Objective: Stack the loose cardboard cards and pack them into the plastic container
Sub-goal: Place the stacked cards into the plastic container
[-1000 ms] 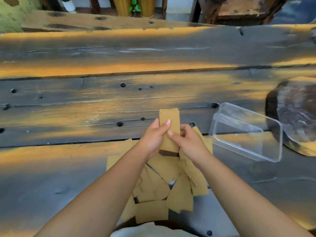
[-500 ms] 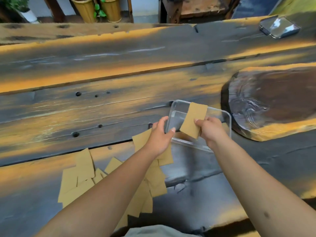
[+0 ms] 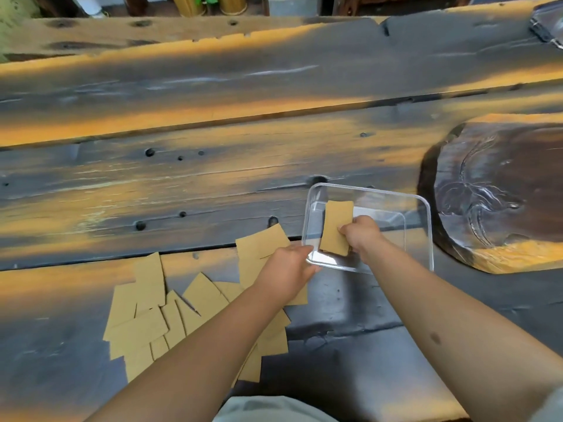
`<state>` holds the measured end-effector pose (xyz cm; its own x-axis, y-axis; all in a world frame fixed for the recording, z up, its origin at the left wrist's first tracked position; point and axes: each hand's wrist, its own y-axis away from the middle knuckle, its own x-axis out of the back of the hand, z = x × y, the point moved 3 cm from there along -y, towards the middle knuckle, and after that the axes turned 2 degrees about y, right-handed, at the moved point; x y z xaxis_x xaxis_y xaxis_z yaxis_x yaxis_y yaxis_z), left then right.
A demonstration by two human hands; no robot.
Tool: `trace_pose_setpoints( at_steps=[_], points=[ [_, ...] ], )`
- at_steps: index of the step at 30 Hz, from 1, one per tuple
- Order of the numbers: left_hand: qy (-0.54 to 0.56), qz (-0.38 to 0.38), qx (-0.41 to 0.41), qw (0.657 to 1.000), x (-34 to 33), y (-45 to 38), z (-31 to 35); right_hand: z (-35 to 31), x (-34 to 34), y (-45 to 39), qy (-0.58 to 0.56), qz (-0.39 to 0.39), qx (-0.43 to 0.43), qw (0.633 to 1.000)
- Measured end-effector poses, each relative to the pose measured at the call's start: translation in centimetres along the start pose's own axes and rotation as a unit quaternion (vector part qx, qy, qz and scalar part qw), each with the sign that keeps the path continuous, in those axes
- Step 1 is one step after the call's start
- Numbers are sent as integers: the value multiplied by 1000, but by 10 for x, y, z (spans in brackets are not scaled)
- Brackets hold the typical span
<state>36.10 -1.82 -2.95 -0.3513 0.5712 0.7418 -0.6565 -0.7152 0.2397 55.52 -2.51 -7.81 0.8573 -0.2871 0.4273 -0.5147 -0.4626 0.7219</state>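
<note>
On the dark, weathered wooden table [image 3: 213,184], streaked with orange light, a clear plastic container [image 3: 425,226] sits open-topped just beside a large dark wood slab [image 3: 499,190] at the right. The right hand [image 3: 362,233] reaches over the container's near rim, fingers and thumb closed on a small stack of cardboard cards [image 3: 336,226]; the stack stands tilted inside the container's outline, its lower edge down near the container's near wall. Whether the stack touches the container's floor cannot be told. How many cards are in the stack cannot be told either, since only the top face shows.

The left hand [image 3: 286,272] rests at the container's near left corner, fingers loosely curled, its fingertip touching the rim there. It lies over a loose card, but whether it grips that card or the container is not clear.

Left of the container, the loose cardboard cards [image 3: 146,318] lie scattered and overlapping on the table, some partly hidden beneath the left forearm. At the far right edge of the table a clear, flat plastic item [image 3: 548,22] is partly cut off by the frame. A pale garment [image 3: 268,409] shows at the bottom edge.
</note>
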Motion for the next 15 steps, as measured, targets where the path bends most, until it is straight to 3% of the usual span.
trace_pose_setpoints(
  at_steps=[3, 8, 15],
  points=[
    [-36, 8, -12, 999, -1, 1, -1, -8, -9, -3, 41, -14, 34, 998],
    [-51, 17, -35, 998, -3, -3, 3, -32, -18, -4, 212, 8, 126, 969],
    [-92, -44, -44, 994, -4, -9, 7, -35, -29, -1, 267, -6, 152, 952]
  ],
)
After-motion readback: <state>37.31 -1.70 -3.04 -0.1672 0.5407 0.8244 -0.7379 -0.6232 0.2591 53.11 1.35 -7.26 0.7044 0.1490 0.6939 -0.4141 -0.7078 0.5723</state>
